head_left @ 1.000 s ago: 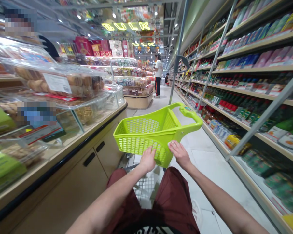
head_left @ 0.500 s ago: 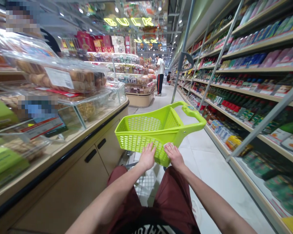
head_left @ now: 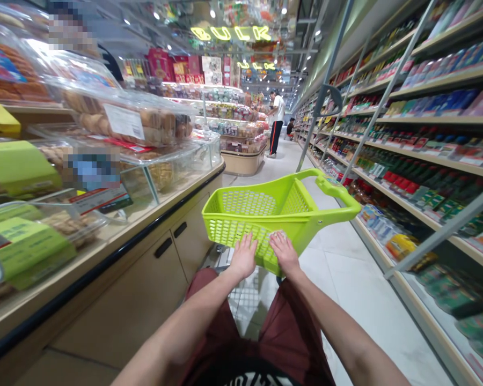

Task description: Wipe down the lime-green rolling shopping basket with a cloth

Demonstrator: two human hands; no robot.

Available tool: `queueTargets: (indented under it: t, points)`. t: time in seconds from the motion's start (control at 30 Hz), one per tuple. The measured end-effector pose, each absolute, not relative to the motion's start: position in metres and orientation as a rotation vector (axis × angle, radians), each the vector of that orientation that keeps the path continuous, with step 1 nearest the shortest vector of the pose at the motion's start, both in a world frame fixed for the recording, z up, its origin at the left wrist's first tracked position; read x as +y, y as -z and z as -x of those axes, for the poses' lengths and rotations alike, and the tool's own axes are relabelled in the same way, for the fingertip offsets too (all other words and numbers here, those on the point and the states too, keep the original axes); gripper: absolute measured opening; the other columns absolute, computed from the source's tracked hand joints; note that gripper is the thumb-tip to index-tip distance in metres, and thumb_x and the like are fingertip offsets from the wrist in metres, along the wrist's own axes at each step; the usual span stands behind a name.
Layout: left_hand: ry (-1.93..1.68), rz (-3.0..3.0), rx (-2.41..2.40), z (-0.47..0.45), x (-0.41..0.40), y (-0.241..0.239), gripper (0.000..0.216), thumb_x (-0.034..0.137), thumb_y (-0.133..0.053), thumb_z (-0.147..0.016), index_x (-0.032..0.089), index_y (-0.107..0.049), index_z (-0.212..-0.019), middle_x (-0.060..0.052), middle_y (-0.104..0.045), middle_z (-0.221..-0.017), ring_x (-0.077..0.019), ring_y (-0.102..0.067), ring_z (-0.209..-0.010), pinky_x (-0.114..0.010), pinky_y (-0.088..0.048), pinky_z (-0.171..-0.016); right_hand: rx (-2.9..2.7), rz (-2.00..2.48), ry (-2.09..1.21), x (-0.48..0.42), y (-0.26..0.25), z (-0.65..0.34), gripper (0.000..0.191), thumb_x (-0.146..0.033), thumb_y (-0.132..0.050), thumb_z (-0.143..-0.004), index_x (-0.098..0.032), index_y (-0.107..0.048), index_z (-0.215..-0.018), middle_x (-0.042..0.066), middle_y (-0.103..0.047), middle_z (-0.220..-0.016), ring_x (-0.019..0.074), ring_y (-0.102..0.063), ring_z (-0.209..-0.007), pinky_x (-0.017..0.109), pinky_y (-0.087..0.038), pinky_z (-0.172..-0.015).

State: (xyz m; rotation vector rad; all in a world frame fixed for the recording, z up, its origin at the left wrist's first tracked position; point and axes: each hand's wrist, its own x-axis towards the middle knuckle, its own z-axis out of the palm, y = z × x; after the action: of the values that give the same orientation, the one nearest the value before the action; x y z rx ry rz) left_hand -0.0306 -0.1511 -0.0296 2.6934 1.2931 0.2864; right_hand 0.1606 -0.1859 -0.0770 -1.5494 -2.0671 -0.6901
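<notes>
A lime-green shopping cart (head_left: 261,210) with perforated sides stands crosswise in front of my legs, its handle (head_left: 348,201) pointing right. No goods show inside the part of the basket I can see. My left hand (head_left: 243,257) lies against the near side of the basket, fingers stretched out and a little apart. Beside it, my right hand (head_left: 284,253) rests on the same side, closer to the handle end, its fingers also extended. Something small and whitish shows at the right fingertips, too blurred to make out. Neither hand wraps around the cart.
On the left runs a display counter (head_left: 177,201) with boxed baked goods (head_left: 124,120). Tall shelves (head_left: 438,120) of bottles and packets line the right side, with a slanted metal pole (head_left: 326,86) before them. A person (head_left: 277,123) stands farther down the tiled aisle.
The whole scene, cart included, has shifted right in view as my head turns slightly left. Both hands keep to the cart's near side, still flat.
</notes>
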Motion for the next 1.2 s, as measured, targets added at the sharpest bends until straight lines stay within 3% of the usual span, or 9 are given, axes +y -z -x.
queueTargets:
  t: [0.17, 0.37, 0.67, 0.97, 1.2]
  points:
    - [-0.264, -2.639, 1.370, 0.041, -0.144, 0.032, 0.066, 0.016, -0.049, -0.068, 0.016, -0.032, -0.132, -0.010, -0.012, -0.146, -0.0245, -0.009, -0.133, -0.043, -0.014, -0.105, -2.144, 1.430, 0.602, -0.179, 0.065, -0.146, 0.038, -0.011, -0.037, -0.085, -0.020, -0.053, -0.118, 0.005, -0.048, -0.128, 0.0189, -0.024, -0.130, 0.043, -0.033, -0.101]
    - [-0.294, -2.574, 1.434, 0.055, -0.136, 0.033, 0.067, 0.015, -0.049, -0.066, 0.014, -0.032, -0.131, -0.011, -0.012, -0.146, -0.0259, -0.009, -0.133, -0.043, -0.013, -0.105, -1.991, 1.402, 0.662, -0.137, 0.002, -0.124, 0.045, -0.008, -0.033, -0.084, -0.021, -0.046, -0.125, 0.004, -0.039, -0.136, 0.0193, -0.013, -0.133, 0.049, -0.022, -0.106]
    - [-0.339, -2.527, 1.494, 0.085, -0.130, 0.036, 0.068, 0.016, -0.051, -0.065, 0.014, -0.033, -0.131, -0.013, -0.014, -0.145, -0.0274, -0.011, -0.133, -0.044, -0.015, -0.105, -2.417, 1.303, 0.553, -0.140, 0.089, -0.107, 0.036, -0.009, -0.036, -0.084, -0.021, -0.057, -0.112, 0.006, -0.052, -0.124, 0.0213, -0.029, -0.128, 0.047, -0.038, -0.096]
    - [-0.371, -2.415, 1.602, 0.104, -0.115, 0.035, 0.066, 0.017, -0.049, -0.067, 0.013, -0.032, -0.131, -0.013, -0.012, -0.146, -0.0278, -0.010, -0.133, -0.045, -0.015, -0.105, -2.234, 1.188, 0.663, -0.092, 0.010, -0.065, 0.042, -0.009, -0.034, -0.085, -0.019, -0.047, -0.124, 0.005, -0.040, -0.135, 0.0213, -0.017, -0.132, 0.048, -0.025, -0.104]
    - [-0.356, -2.387, 1.685, 0.125, -0.107, 0.045, 0.066, 0.017, -0.050, -0.067, 0.015, -0.033, -0.130, -0.011, -0.014, -0.146, -0.0255, -0.010, -0.133, -0.043, -0.016, -0.106, -2.537, 1.305, 0.548, -0.105, 0.087, -0.062, 0.036, -0.011, -0.036, -0.086, -0.017, -0.054, -0.116, 0.007, -0.048, -0.128, 0.0226, -0.032, -0.126, 0.046, -0.035, -0.098]
